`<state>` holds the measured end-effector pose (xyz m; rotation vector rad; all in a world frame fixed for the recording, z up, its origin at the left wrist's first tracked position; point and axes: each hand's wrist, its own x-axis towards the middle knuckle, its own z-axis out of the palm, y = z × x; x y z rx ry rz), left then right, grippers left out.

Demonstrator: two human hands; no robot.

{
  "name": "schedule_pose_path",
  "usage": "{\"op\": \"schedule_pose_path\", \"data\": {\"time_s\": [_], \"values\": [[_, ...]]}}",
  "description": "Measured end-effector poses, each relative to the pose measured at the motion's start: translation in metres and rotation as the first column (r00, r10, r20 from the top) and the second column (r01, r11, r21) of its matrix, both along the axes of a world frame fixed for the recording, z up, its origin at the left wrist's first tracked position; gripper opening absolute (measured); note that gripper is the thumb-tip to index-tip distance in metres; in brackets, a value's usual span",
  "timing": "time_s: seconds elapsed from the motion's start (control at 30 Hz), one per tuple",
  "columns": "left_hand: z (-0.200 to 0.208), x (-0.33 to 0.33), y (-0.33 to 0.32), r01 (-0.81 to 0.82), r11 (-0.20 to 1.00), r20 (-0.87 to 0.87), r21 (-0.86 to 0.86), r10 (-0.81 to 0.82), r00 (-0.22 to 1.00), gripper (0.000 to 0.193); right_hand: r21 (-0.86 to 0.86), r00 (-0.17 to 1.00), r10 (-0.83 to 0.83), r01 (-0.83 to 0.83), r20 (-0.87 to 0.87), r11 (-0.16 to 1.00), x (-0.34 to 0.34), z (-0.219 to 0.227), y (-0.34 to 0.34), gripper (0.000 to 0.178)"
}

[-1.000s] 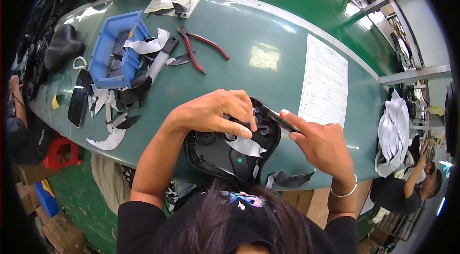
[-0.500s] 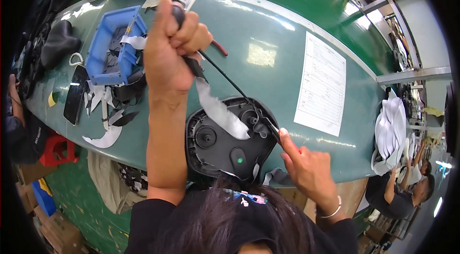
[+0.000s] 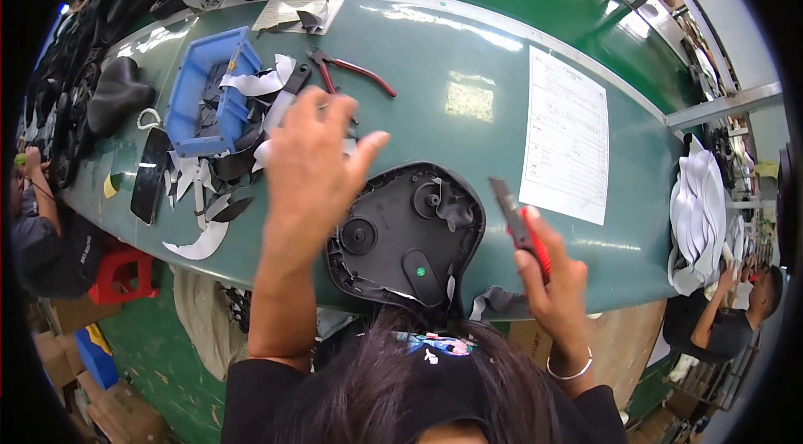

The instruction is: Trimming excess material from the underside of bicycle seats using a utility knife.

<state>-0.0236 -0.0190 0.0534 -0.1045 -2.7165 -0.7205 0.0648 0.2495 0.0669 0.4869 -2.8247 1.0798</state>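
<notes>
A black moulded saddle (image 3: 389, 256) lies underside up on the green table, close in front of me. My left hand (image 3: 322, 164) is raised at its upper left, somewhat blurred, fingers and thumb apart and holding nothing. In my right hand (image 3: 556, 285) is a red-handled utility knife (image 3: 527, 235). Its blade points up and away, to the right of the saddle and clear of it. A crumpled grey piece of cover material (image 3: 454, 214) sits inside the saddle's far right part. Red-handled pliers (image 3: 355, 71) rest on the table beyond my left hand.
At the left stand a blue bin (image 3: 205, 145) of dark scraps, a phone (image 3: 150, 176), cut scraps (image 3: 196, 241) and a black saddle (image 3: 120, 97). A printed sheet (image 3: 565, 138) lies to the right, near stacked white pieces (image 3: 697, 214). Co-workers (image 3: 728, 314) are at both sides.
My left hand has let go of the black-handled, long-shafted tool and the pale strip, and opened. My right hand has drawn the knife away from the saddle, rightward, blade now upward.
</notes>
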Motion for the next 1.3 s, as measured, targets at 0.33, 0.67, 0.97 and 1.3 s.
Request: {"op": "schedule_pose_path", "data": {"time_s": [0.33, 0.67, 0.97, 1.3], "values": [[-0.023, 0.008, 0.044, 0.096, 0.81, 0.402, 0.579, -0.385, 0.831, 0.024, 0.106, 0.999, 0.047, -0.045, -0.017, 0.993, -0.029, 0.01, 0.003, 0.046], [-0.026, 0.008, 0.035, -0.166, 0.442, 0.404, 0.881, -0.524, 0.75, 0.011, 0.681, 0.946, 0.271, -0.315, 0.175, 0.661, -0.036, 0.044, -0.019, 0.052], [-0.033, -0.017, -0.02, 0.063, -0.661, -0.184, 0.747, -0.114, 0.976, 0.017, 0.63, 0.974, -0.042, -0.111, 0.223, 0.769, 0.028, 0.019, -0.029, 0.056], [-0.058, 0.02, -0.02, 0.204, 0.845, 0.491, 0.494, -0.464, 0.737, 0.039, -0.349, 0.878, -0.207, 0.374, 0.432, 0.859, -0.005, -0.04, -0.019, 0.041]]}}
